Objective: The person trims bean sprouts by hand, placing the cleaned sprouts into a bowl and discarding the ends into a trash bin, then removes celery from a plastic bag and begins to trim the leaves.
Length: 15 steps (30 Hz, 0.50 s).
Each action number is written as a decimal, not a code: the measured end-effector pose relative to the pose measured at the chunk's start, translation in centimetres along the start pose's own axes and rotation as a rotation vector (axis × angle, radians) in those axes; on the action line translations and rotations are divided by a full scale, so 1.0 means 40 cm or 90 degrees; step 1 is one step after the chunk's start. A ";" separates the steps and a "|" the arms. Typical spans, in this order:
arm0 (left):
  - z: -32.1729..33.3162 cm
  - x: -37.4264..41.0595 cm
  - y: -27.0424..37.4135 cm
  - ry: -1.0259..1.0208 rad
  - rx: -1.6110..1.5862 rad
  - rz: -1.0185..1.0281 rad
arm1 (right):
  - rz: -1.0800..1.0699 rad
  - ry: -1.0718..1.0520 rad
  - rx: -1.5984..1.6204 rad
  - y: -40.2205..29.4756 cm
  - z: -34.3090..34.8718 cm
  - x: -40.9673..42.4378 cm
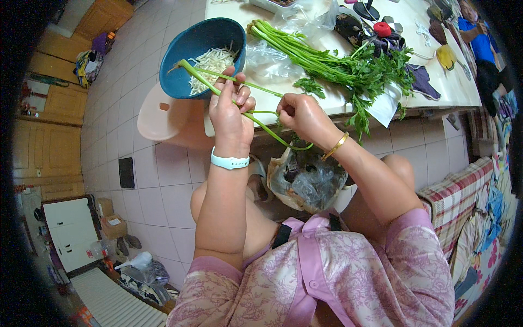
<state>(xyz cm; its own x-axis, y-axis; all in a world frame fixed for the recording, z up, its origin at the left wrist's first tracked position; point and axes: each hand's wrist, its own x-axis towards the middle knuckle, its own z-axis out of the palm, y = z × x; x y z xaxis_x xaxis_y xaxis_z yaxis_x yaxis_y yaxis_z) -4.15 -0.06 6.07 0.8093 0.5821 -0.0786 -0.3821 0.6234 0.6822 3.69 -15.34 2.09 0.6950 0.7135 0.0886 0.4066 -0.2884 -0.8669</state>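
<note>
My left hand [233,102] holds a thin green celery stalk [204,81] with its root end up over the rim of a blue plastic bowl [175,53]. Bean sprouts [214,65] lie in that bowl. The fingers of my right hand [296,110] are pinched on a thin stem of the same celery, to the right of my left hand. A bunch of leafy celery [306,53] lies across the white table [449,86], its leaves hanging over the near edge. Beside it is a clear plastic bag [271,61].
A pink plastic stool [159,118] stands under the bowl. Between my legs on the tiled floor is an open bag of refuse [310,184]. A red-capped item [382,28] and dark cloths lie farther back on the table. Another person [476,36] is at the far right.
</note>
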 end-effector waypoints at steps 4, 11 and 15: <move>-0.003 0.004 -0.012 0.002 0.015 -0.002 | -0.001 0.002 -0.056 -0.005 -0.012 0.003; -0.020 0.020 0.035 0.008 -0.061 -0.011 | 0.023 0.011 -0.028 0.017 -0.046 0.019; -0.028 0.024 0.046 -0.010 -0.095 -0.033 | -0.046 0.024 0.111 -0.004 -0.042 0.016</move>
<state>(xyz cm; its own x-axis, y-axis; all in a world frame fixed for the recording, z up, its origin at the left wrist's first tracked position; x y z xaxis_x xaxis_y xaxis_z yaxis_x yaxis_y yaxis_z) -4.56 2.24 6.42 0.8359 0.5397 -0.0995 -0.4007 0.7241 0.5614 5.06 -15.92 3.12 0.6909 0.7029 0.1694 0.3502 -0.1203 -0.9289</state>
